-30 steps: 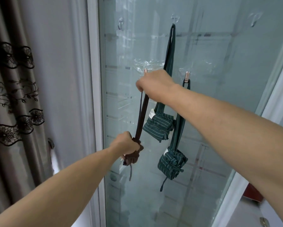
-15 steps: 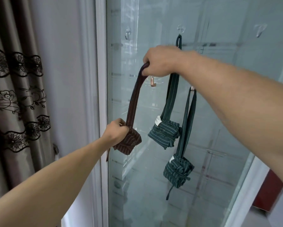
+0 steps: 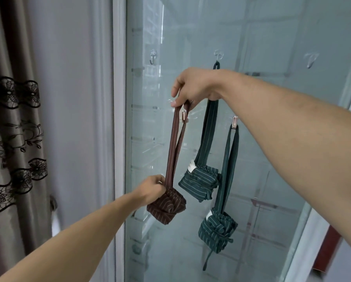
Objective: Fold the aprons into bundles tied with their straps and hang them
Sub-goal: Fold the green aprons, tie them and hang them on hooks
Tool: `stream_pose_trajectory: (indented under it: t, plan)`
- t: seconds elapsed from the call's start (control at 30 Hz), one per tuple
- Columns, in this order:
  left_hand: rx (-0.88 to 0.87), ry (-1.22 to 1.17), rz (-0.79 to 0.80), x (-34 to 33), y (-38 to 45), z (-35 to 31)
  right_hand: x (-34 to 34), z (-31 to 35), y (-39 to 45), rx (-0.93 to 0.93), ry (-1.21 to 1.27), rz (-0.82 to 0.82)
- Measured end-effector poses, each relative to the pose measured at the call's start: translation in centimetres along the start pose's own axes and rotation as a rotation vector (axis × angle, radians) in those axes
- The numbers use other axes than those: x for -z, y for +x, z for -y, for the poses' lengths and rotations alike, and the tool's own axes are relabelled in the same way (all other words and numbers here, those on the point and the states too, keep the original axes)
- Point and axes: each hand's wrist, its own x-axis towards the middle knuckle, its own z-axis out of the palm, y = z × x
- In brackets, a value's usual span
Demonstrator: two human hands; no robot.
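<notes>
Right hand (image 3: 192, 88) is up at the glass door (image 3: 272, 37), fingers curled and pinching the top of the brown strap loop (image 3: 175, 143). Left hand (image 3: 152, 189) is lower, fingers gripping the brown striped apron bundle (image 3: 166, 206) at its top, where the strap meets it. The bundle hangs in the air just in front of the glass; whether it touches the glass cannot be told.

Just under the right hand's fingers, between the two strap runs, sits a small metal hook (image 3: 183, 116) on the glass. The loop top is held at or just above that hook; cannot tell if it is caught on it.

Right of the brown strap, beside the left hand, hangs a green striped bundle (image 3: 200, 185) with a white label; its strap runs up behind the right wrist to a clear upper hook (image 3: 218, 57). The right forearm covers part of that strap. Further right and lower is a second green bundle (image 3: 218, 231), with a loose tie end dangling below it, hanging from another metal hook (image 3: 235, 122) just under the right forearm.

Above and left of the right hand is a free clear hook (image 3: 153, 55); another free one (image 3: 310, 60) sits far right above the forearm. Left of the left arm: white door frame (image 3: 118, 98), grey wall, and a grey curtain (image 3: 9, 129) with black lace trim.
</notes>
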Motion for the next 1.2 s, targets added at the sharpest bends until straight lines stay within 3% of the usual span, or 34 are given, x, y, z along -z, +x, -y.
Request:
stream_pose_trajectory:
  t: [0.1, 0.23, 0.53, 0.7, 0.83, 0.93, 1.1, 1.2]
  plan:
    - [-0.002, 0.018, -0.014, -0.2, 1.1, -0.1, -0.8, -0.7, 1.2, 0.029, -0.295, -0.217]
    - [-0.009, 0.032, -0.021, -0.8, 2.5, 0.1, -2.2, -1.7, 2.6, 0.058, -0.366, -0.337]
    - [-0.019, 0.129, -0.052, -2.8, 3.1, 1.5, -3.6, -2.6, 3.5, 0.021, -0.592, -0.353]
    - [0.000, 0.209, 0.006, -3.2, 3.2, 2.6, -3.2, -2.4, 3.4, 0.026, -0.679, -0.246]
    - [0.036, 0.213, 0.021, -3.1, 3.0, 3.2, -3.4, -2.1, 3.8, 0.056, -0.614, -0.294]
    - [0.019, 0.207, 0.025, -2.6, 2.9, 2.7, -4.0, -2.1, 3.1, 0.037, -0.594, -0.196]
    - [-0.031, 0.289, 0.182, -2.5, 2.4, 2.2, -4.5, -2.6, 1.8, 0.066, -0.542, -0.207]
    - [-0.053, 0.332, 0.115, -3.9, 2.7, 2.9, -4.9, -3.3, 1.3, 0.076, -0.527, -0.197]
